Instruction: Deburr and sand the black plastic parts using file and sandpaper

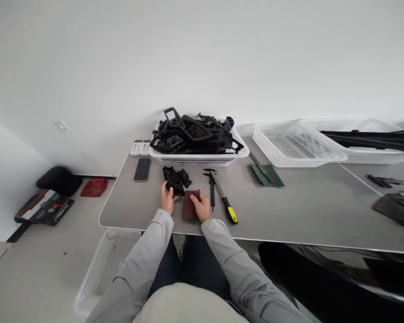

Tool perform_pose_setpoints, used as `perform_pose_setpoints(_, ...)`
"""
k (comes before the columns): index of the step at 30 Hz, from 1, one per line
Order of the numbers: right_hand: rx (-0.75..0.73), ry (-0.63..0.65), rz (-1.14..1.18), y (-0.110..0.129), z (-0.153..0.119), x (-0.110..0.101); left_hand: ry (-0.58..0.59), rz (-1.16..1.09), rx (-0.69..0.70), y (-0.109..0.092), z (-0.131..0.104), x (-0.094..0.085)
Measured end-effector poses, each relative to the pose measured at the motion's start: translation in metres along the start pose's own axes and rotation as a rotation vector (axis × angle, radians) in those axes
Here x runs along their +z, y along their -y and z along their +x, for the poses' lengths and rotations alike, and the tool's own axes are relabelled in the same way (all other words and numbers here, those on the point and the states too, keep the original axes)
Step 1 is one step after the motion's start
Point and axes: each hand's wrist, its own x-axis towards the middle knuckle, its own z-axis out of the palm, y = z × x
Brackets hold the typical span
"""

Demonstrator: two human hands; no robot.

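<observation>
My left hand (167, 199) is closed on the near edge of a black plastic part (175, 180), which has an irregular, cut-out shape. My right hand (202, 207) grips a piece of reddish-brown sandpaper (190, 206), thumb on top and fingers mostly hidden beneath it. The sandpaper is just right of the black part; whether they touch I cannot tell. A small red tip shows beside the sandpaper. To the right of that hand lie a black caliper (212, 190) and a file with a yellow and black handle (231, 211).
Behind my hands stands a white basket (198, 160) heaped with black plastic parts. A phone (142, 169) and small white boxes (140, 148) lie at left. Green sandpaper sheets (272, 176) are to the right, near another white basket (279, 152). The table's front edge (255, 239) runs close by.
</observation>
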Motion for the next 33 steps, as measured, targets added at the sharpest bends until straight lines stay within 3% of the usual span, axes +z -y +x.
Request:
perform_pose_setpoints(9,0.006,-0.014,0.012,-0.003,0.001,0.000,-0.011,0.048,-0.004,-0.004,-0.003,0.003)
perform_pose_setpoints(25,-0.216,0.136,-0.135,0.009,-0.005,0.003,0.042,0.066,0.054,-0.003,-0.005,0.004)
perform_pose_setpoints(33,-0.233,0.124,-0.194,0.009,-0.005,0.003,0.051,0.095,0.052,-0.002,-0.004,0.003)
